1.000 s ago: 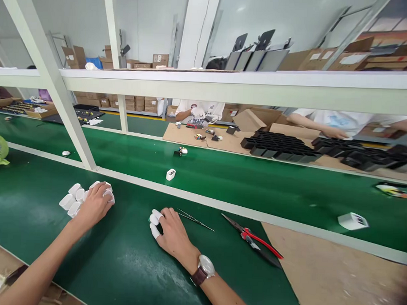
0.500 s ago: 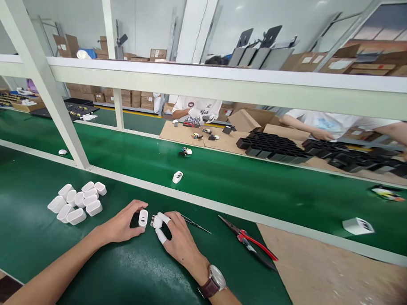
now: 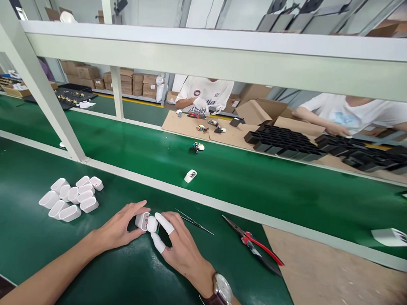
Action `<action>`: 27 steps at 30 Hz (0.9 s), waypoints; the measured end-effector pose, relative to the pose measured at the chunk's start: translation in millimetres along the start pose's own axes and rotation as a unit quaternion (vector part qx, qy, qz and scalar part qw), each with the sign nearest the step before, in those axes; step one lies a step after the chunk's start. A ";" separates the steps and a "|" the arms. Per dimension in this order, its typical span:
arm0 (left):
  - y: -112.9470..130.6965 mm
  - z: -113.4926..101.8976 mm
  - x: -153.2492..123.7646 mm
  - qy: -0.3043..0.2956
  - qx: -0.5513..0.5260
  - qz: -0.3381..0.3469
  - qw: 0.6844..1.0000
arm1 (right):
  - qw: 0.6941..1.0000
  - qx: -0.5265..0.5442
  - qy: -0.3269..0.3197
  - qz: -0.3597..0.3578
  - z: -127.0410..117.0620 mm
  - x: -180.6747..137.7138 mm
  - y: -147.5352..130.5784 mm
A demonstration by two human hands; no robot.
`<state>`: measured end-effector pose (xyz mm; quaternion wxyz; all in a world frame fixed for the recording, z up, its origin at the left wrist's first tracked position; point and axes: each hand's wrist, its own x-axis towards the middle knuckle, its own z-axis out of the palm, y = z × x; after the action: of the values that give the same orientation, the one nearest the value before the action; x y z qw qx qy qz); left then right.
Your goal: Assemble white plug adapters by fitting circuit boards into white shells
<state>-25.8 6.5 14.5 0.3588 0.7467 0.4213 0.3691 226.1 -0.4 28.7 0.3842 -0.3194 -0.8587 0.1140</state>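
My left hand grips a white plastic charger housing between thumb and fingers, its open end turned to the right. Between the finger-cotted thumb and fingertips of my right hand is a small circuit board assembly with a rounded white part and green edges. The assembly meets the mouth of the housing; how far inside it sits is hidden. Tweezers lie just beyond my right hand. Red-and-black long-nose pliers rest further right.
Several white housings stand grouped at left. Beyond a pale rail, a green belt carries a white charger piece and a board assembly. Cardboard covers the right. Two co-workers sit opposite, near black cases.
The housing has turned, its open end now towards my right hand, and the board assembly has come up against it. Pieces on the belt appear further right; the view has tilted down.
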 end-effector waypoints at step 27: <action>0.9 6.9 -6.4 -0.090 0.026 0.002 0.996 | 0.998 -0.009 -0.040 -0.047 -3.3 0.8 -4.9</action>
<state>-22.0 -1.1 10.4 0.3752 0.7865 0.3953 0.2905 225.9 -3.8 33.5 0.3517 -0.2775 -0.8884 0.1006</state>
